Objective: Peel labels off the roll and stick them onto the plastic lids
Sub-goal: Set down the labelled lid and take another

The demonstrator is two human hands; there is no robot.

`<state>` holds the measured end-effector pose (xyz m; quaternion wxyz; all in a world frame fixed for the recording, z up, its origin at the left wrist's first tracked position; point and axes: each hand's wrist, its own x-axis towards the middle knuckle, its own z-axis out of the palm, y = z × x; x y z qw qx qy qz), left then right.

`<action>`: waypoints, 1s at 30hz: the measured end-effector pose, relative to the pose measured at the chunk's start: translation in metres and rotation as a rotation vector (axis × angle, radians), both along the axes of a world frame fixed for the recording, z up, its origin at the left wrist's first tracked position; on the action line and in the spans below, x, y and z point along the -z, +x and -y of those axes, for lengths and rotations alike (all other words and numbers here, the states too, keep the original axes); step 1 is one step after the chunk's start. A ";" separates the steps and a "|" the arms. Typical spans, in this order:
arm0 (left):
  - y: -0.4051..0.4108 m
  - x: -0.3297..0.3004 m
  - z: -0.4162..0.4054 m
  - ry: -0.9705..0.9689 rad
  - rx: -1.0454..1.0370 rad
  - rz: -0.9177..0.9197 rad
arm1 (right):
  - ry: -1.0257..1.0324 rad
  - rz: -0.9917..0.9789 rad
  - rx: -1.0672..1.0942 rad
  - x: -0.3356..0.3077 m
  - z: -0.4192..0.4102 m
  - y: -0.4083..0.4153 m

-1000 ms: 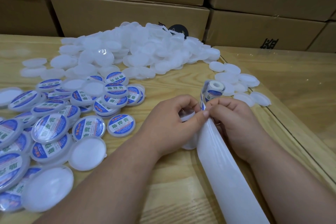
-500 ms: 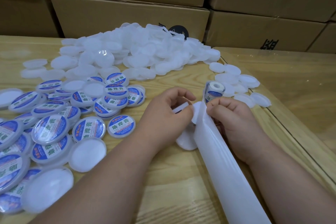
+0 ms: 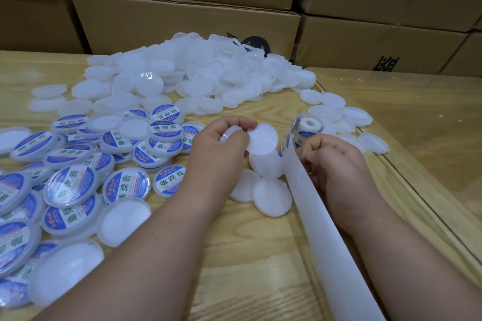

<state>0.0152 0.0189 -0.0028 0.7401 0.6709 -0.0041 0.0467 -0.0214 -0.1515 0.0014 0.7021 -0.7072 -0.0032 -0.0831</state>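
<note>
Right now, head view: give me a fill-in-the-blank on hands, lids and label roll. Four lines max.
1. The left hand pinches a peeled round ____.
2. The right hand holds the white backing strip that trails from the label ____.
3. The finished labelled lids lie to the person's ____.
4. Behind the heap of blank lids stand cardboard ____.

Missing: label; roll; left; boxes
</note>
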 end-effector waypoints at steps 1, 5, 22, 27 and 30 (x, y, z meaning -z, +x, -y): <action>-0.001 -0.001 0.000 0.003 0.017 -0.002 | -0.048 0.064 0.051 0.001 -0.001 0.001; -0.003 -0.001 0.002 0.022 0.059 -0.016 | -0.375 0.316 0.176 0.005 -0.004 0.001; -0.006 -0.006 -0.001 0.025 0.123 -0.053 | -0.684 0.646 0.151 0.003 -0.007 -0.001; -0.007 -0.006 0.000 0.028 0.169 -0.072 | -0.630 0.605 0.164 0.004 -0.008 -0.001; -0.007 -0.006 0.000 0.036 0.166 -0.073 | -0.632 0.599 0.159 0.005 -0.008 -0.002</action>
